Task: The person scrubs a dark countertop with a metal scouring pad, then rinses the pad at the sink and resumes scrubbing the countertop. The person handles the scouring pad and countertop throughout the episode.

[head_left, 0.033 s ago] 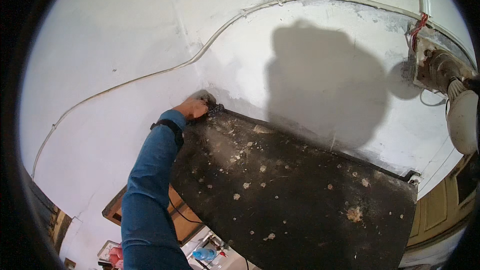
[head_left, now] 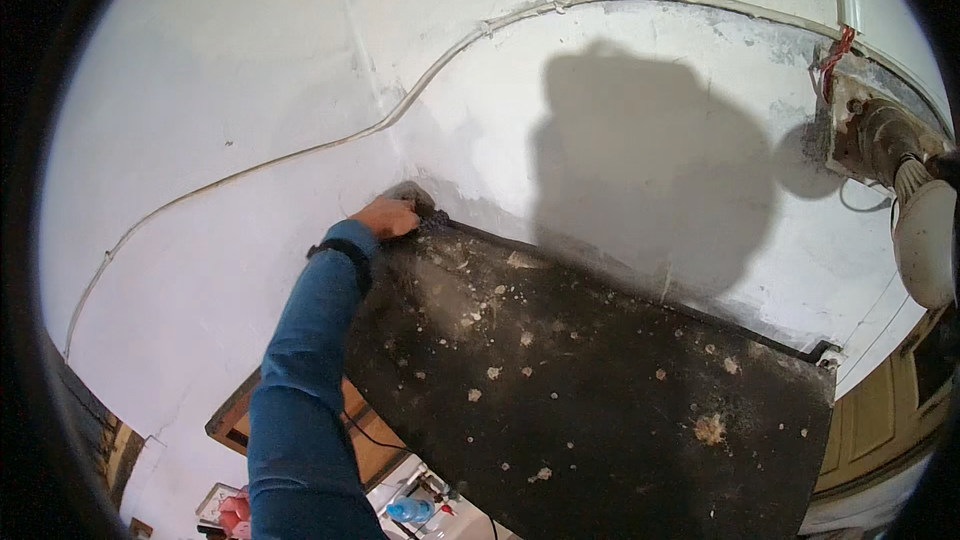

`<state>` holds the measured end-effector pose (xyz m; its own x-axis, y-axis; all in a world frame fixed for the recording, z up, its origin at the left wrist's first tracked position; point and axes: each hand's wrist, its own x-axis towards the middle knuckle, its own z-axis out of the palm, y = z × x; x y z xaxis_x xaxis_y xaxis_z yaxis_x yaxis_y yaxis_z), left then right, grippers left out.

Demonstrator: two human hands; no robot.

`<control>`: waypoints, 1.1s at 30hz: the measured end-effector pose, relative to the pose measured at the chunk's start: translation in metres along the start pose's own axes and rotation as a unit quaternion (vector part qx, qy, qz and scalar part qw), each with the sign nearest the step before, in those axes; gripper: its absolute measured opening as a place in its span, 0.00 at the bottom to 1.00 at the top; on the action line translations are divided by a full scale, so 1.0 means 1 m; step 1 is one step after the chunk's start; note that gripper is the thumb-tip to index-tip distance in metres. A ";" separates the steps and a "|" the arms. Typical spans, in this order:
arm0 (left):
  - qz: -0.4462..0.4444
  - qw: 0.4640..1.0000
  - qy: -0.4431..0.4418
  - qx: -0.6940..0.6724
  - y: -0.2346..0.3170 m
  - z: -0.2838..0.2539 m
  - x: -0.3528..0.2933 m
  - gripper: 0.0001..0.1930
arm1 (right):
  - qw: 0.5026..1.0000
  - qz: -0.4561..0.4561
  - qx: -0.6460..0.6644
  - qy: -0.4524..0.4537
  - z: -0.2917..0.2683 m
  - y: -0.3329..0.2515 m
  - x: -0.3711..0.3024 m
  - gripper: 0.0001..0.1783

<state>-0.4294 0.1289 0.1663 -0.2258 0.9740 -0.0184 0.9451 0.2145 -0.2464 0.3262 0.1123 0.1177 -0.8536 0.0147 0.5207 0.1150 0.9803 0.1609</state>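
Note:
My left hand (head_left: pixel 388 217) is stretched out to the far left corner of a dark, speckled slab (head_left: pixel 600 380), where it meets the walls. Its fingers are curled closed around a dark, crinkled wad (head_left: pixel 432 221), partly hidden, that looks like a scouring pad. Dark smudges surround the hand on the wall. A black band (head_left: pixel 342 254) circles the wrist over a blue sleeve (head_left: pixel 305 380). Pale chips and stains dot the slab's surface. My right hand does not show.
A pale cable (head_left: pixel 400 110) runs across the white walls (head_left: pixel 230 70). At right, a lamp-like fixture (head_left: pixel 925 240) hangs from a bracket. Below the slab are a wooden drawer (head_left: pixel 375 435), a blue bottle (head_left: pixel 410 510) and a black cord (head_left: pixel 365 425). A wooden door (head_left: pixel 880 410) stands at right.
My left hand and forearm have shifted slightly to the right at the slab's corner. The closed grip looks the same, and the surroundings have not moved.

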 end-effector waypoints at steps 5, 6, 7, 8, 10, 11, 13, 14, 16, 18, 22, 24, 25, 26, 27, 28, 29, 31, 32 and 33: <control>-0.063 0.990 -0.043 -0.121 -0.017 0.009 -0.003 0.13 | 1.000 -0.004 0.001 0.024 0.001 0.001 -0.002 0.09; -0.111 0.980 -0.039 -0.161 -0.016 0.010 -0.011 0.12 | 1.000 -0.011 -0.010 0.024 0.002 0.001 -0.001 0.09; -0.126 0.974 -0.024 -0.186 -0.012 0.009 -0.016 0.12 | 0.999 -0.021 -0.020 0.025 0.003 0.003 -0.001 0.09; -0.111 0.976 0.024 -0.184 -0.005 0.009 -0.022 0.13 | 0.999 -0.033 -0.031 0.027 0.004 0.003 -0.002 0.09; -0.120 0.989 -0.004 -0.092 0.010 -0.002 -0.027 0.16 | 0.999 -0.026 -0.024 0.025 0.004 0.002 -0.003 0.09; -0.117 0.985 0.011 -0.129 0.021 -0.009 -0.029 0.17 | 0.999 -0.020 -0.027 0.027 0.005 0.001 -0.003 0.09; -0.216 0.976 -0.028 -0.026 0.048 -0.021 -0.021 0.17 | 0.999 -0.001 -0.014 0.033 0.005 -0.001 -0.004 0.09; -0.263 0.964 -0.046 0.023 0.062 -0.024 -0.016 0.17 | 0.999 0.008 -0.009 0.033 0.005 -0.002 -0.005 0.09; -0.294 0.947 -0.095 0.092 0.078 -0.031 -0.015 0.22 | 1.000 -0.002 0.000 0.019 0.006 -0.001 -0.007 0.10; -0.376 0.920 -0.058 0.094 0.085 -0.031 -0.013 0.24 | 1.000 -0.014 -0.007 0.008 0.006 0.000 -0.009 0.11; -0.299 0.945 -0.111 0.074 0.065 -0.028 -0.013 0.26 | 0.998 -0.041 -0.042 0.021 0.009 0.003 -0.011 0.13; -0.271 0.947 -0.143 0.098 0.052 -0.024 -0.007 0.23 | 0.997 -0.050 -0.052 0.037 0.011 0.005 -0.011 0.13; -0.265 0.949 -0.150 0.086 0.046 -0.021 -0.005 0.22 | 0.996 -0.054 -0.059 0.043 0.011 0.006 -0.011 0.13; -0.258 0.950 -0.157 0.074 0.040 -0.018 -0.004 0.21 | 0.995 -0.058 -0.064 0.047 0.012 0.006 -0.010 0.13; -0.223 0.953 -0.173 0.111 0.036 -0.014 -0.006 0.19 | 0.995 -0.054 -0.067 0.043 0.011 0.006 -0.010 0.13; -0.221 0.958 -0.154 0.100 0.032 -0.012 -0.007 0.19 | 0.996 -0.053 -0.065 0.039 0.010 0.005 -0.009 0.13; -0.217 0.961 -0.143 0.096 0.028 -0.009 -0.010 0.19 | 0.996 -0.053 -0.061 0.037 0.009 0.004 -0.009 0.14; -0.204 0.964 -0.133 0.103 0.022 -0.005 -0.011 0.19 | 0.999 -0.015 -0.034 0.025 0.007 -0.001 -0.007 0.13; -0.196 0.964 -0.139 0.113 0.021 -0.004 -0.011 0.18 | 1.000 0.002 -0.020 0.017 0.006 -0.003 -0.006 0.13; -0.188 0.959 -0.164 0.135 0.020 -0.004 -0.011 0.18 | 1.000 -0.001 -0.017 0.022 0.006 -0.004 -0.005 0.13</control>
<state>-0.4067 0.1226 0.1649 -0.6428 0.7467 -0.1711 0.6962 0.4764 -0.5369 0.3275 0.1096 0.1097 -0.8305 0.0038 0.5570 0.1312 0.9732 0.1890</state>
